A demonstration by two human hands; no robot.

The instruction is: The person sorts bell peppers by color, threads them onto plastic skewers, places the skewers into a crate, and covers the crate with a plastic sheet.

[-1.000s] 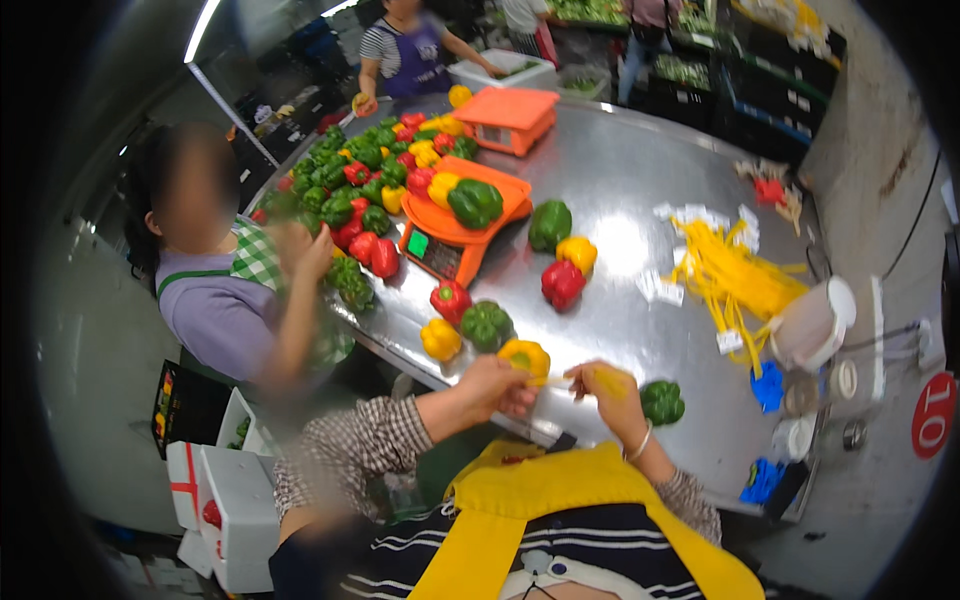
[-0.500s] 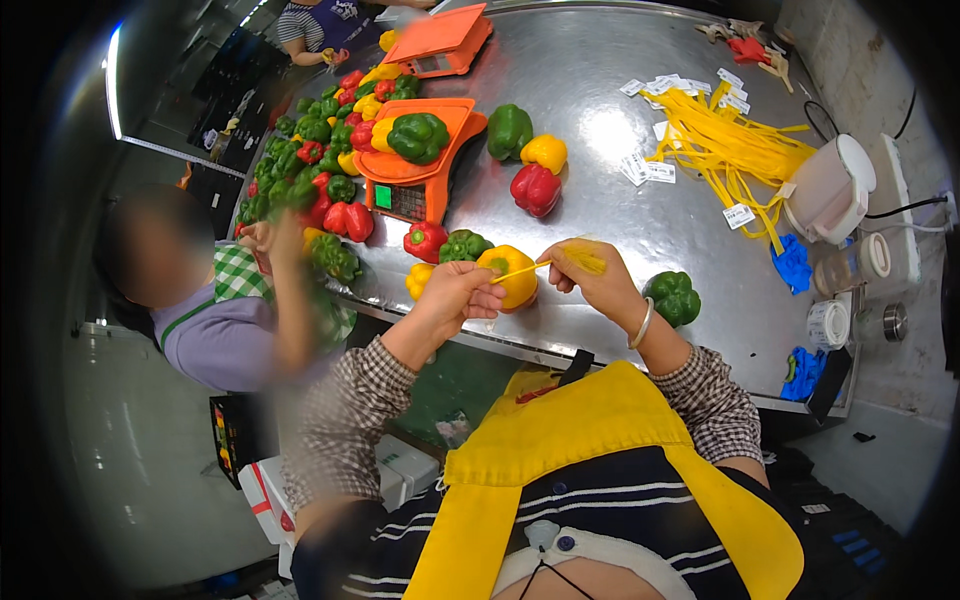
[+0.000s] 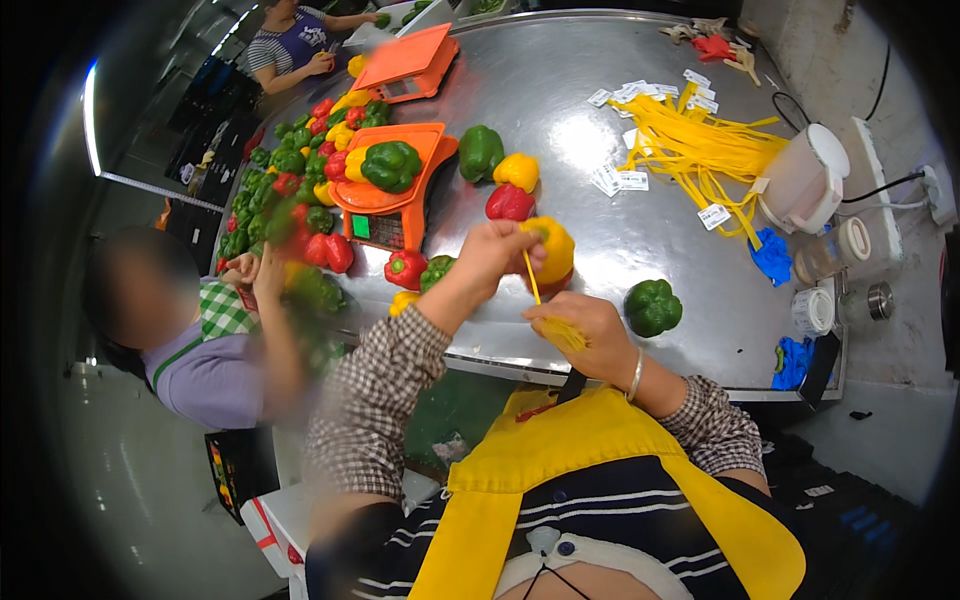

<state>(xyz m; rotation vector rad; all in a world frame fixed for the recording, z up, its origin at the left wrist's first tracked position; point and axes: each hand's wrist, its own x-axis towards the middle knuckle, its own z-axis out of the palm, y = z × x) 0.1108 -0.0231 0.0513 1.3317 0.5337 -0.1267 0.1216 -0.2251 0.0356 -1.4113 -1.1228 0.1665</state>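
Note:
My left hand (image 3: 495,255) is closed in a pinch on one end of a taut, twisted yellow strand (image 3: 531,277). The strand runs down to my right hand (image 3: 590,335), which is closed around a bunched yellow mesh net (image 3: 562,334). Right beside my left fingers is a yellow bell pepper (image 3: 556,248), with something orange-red partly showing under it. Whether the net encloses that pepper, I cannot tell. A green bell pepper (image 3: 653,307) lies on the metal table right of my right hand. Red (image 3: 511,203) and yellow (image 3: 517,172) peppers lie beyond my left hand.
An orange scale (image 3: 385,205) carries peppers; another orange scale (image 3: 405,65) stands farther back. A pepper pile (image 3: 290,190) covers the table's left side. Labelled yellow nets (image 3: 700,140), a white pitcher (image 3: 805,180) and jars sit right. Co-workers (image 3: 220,340) stand left and far left.
My left hand has gone up and beyond my right, turning the strand from nearly level to steep. The yellow pepper has shifted right and away from me. My right hand has come nearer.

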